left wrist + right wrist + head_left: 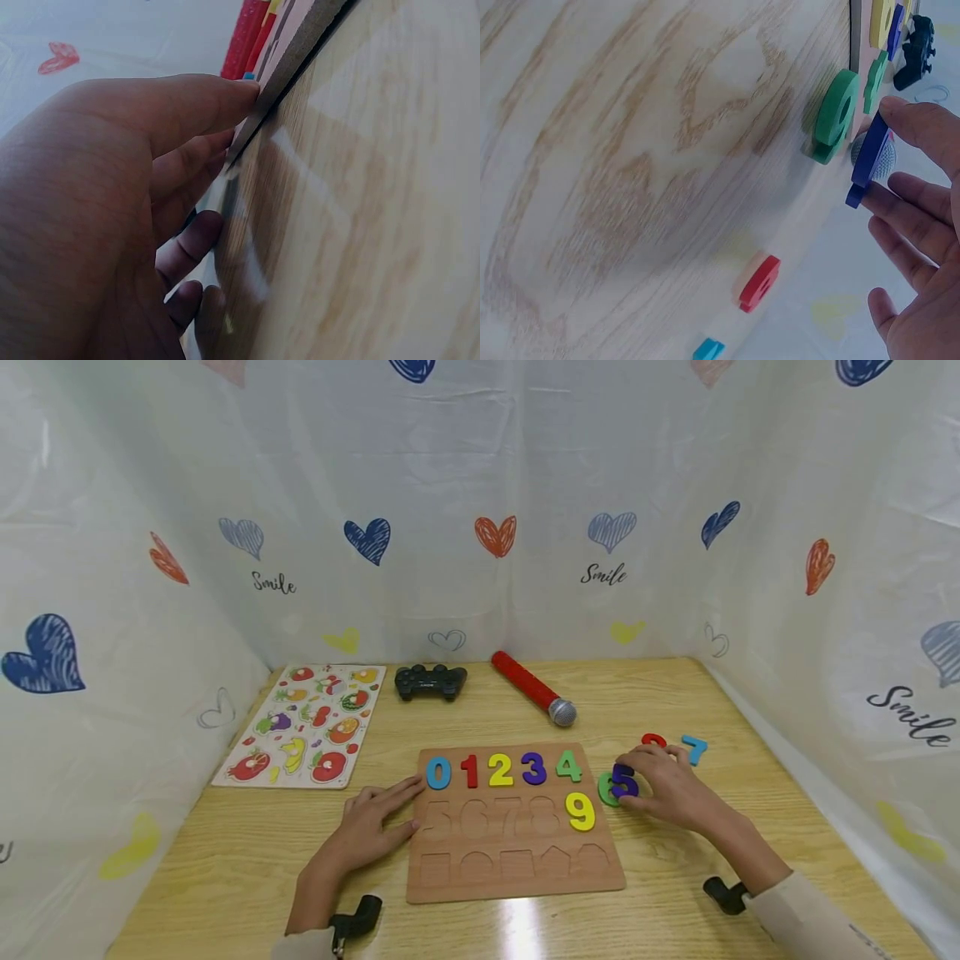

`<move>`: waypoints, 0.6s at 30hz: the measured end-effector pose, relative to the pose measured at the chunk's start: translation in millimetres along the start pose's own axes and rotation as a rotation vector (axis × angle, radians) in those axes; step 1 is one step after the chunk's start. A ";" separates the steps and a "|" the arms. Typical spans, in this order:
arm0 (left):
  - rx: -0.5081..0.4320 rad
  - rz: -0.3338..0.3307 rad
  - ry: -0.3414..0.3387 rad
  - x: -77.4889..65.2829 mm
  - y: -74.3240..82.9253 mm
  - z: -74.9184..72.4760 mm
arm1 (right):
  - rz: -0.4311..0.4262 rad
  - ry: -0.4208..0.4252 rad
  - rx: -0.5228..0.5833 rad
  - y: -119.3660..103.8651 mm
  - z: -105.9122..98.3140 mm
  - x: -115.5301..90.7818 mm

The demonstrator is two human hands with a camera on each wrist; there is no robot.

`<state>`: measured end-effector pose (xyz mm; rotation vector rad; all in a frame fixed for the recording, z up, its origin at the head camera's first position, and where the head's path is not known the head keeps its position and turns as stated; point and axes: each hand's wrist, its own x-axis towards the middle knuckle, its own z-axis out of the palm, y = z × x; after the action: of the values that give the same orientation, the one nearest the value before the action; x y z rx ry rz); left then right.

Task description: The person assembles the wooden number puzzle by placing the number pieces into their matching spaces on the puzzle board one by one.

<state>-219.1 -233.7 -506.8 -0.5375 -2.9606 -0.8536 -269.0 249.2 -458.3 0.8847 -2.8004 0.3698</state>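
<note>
My right hand pinches a purple number 5 between thumb and fingertips, just off the right edge of the wooden number board. In the right wrist view the 5 is held up off the table, tilted. A green number 6 lies right by the board, partly hidden behind the 5. With fingers extended, my left hand touches the board's left edge. Numbers 0 to 4 fill the board's top row, and a yellow 9 lies at the second row's right end. Other outlines there hold no pieces.
Beyond the right hand lie a red number piece, partly covered, and a blue 7. Behind the board are a red microphone and a black game controller. A fruit puzzle board lies at the left.
</note>
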 end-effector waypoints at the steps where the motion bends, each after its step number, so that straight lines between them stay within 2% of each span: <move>1: -0.004 0.001 0.000 0.0 0.0 0.0 | -0.005 0.002 -0.001 -1.2 -0.2 0.5; 18: -0.003 -0.001 -0.005 -0.1 1.1 -1.3 | -0.048 0.014 -0.010 -17.1 0.8 9.1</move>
<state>-218.7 -233.5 -505.0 -0.5389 -2.9654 -0.8580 -266.5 230.6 -453.8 0.9422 -2.7605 0.3526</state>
